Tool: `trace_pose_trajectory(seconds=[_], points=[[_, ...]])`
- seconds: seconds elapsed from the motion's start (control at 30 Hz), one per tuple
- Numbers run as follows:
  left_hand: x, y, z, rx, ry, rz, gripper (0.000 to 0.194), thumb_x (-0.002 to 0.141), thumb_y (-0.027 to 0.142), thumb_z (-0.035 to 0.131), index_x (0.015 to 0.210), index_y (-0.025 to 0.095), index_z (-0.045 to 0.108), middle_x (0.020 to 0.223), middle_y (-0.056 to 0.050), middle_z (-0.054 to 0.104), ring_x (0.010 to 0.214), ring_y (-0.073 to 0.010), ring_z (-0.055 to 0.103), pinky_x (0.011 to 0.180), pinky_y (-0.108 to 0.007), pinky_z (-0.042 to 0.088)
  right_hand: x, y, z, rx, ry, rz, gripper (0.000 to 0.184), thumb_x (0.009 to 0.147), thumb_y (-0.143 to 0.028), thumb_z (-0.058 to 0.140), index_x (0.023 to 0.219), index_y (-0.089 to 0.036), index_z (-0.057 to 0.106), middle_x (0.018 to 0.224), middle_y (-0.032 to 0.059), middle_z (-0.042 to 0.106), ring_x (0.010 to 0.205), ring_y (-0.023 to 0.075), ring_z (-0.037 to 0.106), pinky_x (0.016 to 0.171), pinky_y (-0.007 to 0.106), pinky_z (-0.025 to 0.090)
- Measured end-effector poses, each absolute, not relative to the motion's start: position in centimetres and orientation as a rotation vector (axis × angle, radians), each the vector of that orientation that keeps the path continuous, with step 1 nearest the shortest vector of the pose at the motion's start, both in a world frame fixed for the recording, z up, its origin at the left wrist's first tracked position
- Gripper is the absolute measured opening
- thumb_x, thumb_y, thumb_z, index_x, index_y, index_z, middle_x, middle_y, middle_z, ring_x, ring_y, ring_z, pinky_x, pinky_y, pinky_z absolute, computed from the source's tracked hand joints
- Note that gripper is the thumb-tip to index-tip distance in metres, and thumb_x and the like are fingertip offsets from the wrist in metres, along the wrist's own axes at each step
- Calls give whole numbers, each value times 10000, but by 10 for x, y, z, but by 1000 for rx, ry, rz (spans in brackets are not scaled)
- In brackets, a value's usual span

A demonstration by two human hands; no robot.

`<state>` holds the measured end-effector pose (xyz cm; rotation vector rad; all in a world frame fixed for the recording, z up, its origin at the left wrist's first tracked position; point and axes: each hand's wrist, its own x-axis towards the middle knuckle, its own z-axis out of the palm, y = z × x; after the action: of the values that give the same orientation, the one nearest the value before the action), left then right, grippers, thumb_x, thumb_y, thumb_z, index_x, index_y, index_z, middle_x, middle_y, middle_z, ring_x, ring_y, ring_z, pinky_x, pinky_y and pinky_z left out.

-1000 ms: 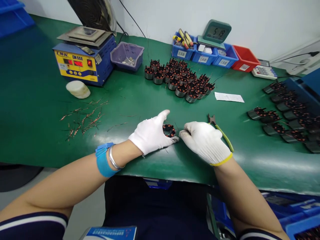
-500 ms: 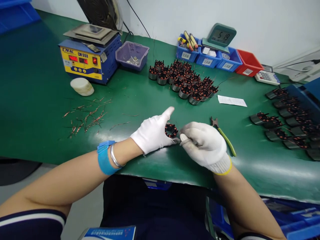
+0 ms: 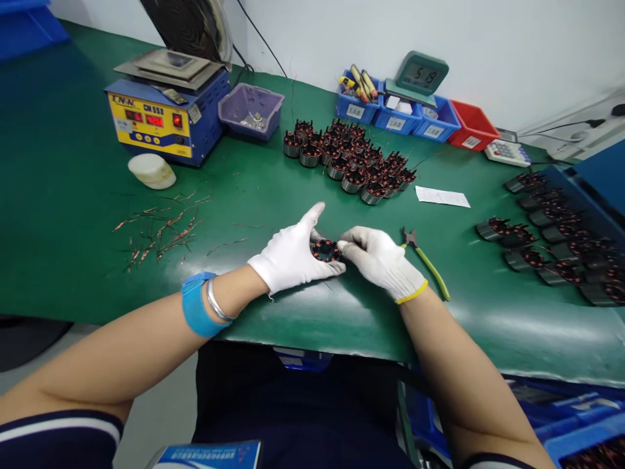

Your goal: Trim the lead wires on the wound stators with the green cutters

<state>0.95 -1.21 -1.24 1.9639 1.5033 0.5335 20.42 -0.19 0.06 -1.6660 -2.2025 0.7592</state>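
Note:
My left hand (image 3: 291, 255), in a white glove, grips a small motor stator (image 3: 325, 251) with black plastic and copper windings. Its thumb points up and away, while the lower fingers curl around the stator's near side. At the stator's right edge, my gloved right hand (image 3: 377, 258) has its thumb and forefinger pinched together; whatever lies between them is too small or hidden to make out. Green-handled side cutters (image 3: 430, 262) lie on the green table (image 3: 283, 319), just right of that hand.
Several wound stators (image 3: 351, 159) stand grouped behind my hands, and more (image 3: 527, 257) at the right. Copper wire scraps (image 3: 163, 234) lie leftward. A blue-yellow soldering unit (image 3: 156, 124), purple tray (image 3: 251, 111), paper strip (image 3: 442, 196) and red bin (image 3: 472, 125) sit farther back.
My right hand has moved left, its fingertips now against the stator's edge. The stator has turned slightly in my left hand, and the whole view has shifted a little.

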Motion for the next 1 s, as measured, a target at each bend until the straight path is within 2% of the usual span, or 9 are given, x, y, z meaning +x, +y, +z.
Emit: trace_pose_trajectory(seconds=[0.1,0.2,0.27,0.43,0.63,0.7,0.83,0.9,1.0], points=[[9,-9,-12,1926,1503,523,1166,599,653,726,1537,256,159,1094,-38,690,1011,-255,668,869,-353,504,203,1,-1,-1918,-2184,584,241,857,-376,529,829,-206,698,783,27,700,769,206,631,617,277,403],[9,-8,-9,1891,1478,498,1243,574,637,752,1548,222,101,1103,-51,700,1024,-266,665,881,-361,502,195,2,-1,-1905,-2159,419,281,890,-366,475,900,-205,704,911,54,710,885,214,631,705,282,422],[8,-7,-8,1865,1439,492,1295,568,611,768,1551,197,33,1110,-53,708,1054,-265,658,901,-358,497,189,4,-1,-1786,-2173,538,306,906,-383,450,955,-218,702,963,38,711,924,199,625,751,274,424],[6,-4,-7,1870,1367,476,1335,555,567,793,1548,187,-14,1108,-47,722,1041,-247,666,886,-341,502,194,17,-3,-1866,-2042,903,276,825,-447,530,855,-226,693,778,-14,708,710,166,613,667,270,428],[3,-2,-6,1908,1372,460,1313,539,595,795,1550,208,51,1090,-42,720,994,-247,677,837,-327,508,220,9,11,-2186,-1881,408,263,766,-403,554,816,-194,707,840,76,701,804,256,646,706,359,481],[2,-2,-5,1940,1375,436,1311,545,580,796,1551,223,34,1091,-46,715,997,-258,676,814,-325,504,214,-3,17,-1804,-2017,514,400,759,-414,563,1054,-177,696,1065,91,690,817,229,649,720,342,508],[-2,-1,-5,2019,1357,362,1307,568,488,803,1548,252,-30,1093,-37,704,992,-267,681,795,-313,489,194,-24,17,-1407,-2498,587,990,628,-474,731,1501,-212,343,1441,110,486,971,282,647,762,366,533],[-3,1,-5,2051,1332,332,1288,594,473,788,1545,254,-53,1083,-28,705,982,-258,682,793,-305,485,190,-26,12,-1568,-2621,452,886,714,-439,682,1507,-242,341,1420,99,520,1050,324,630,774,391,525],[-4,2,-5,2076,1306,309,1291,595,477,788,1545,248,-55,1084,-22,704,980,-246,678,800,-299,486,196,-22,8,-1739,-2639,364,502,871,-348,496,1366,-279,545,1226,65,670,1034,311,646,716,364,507]])
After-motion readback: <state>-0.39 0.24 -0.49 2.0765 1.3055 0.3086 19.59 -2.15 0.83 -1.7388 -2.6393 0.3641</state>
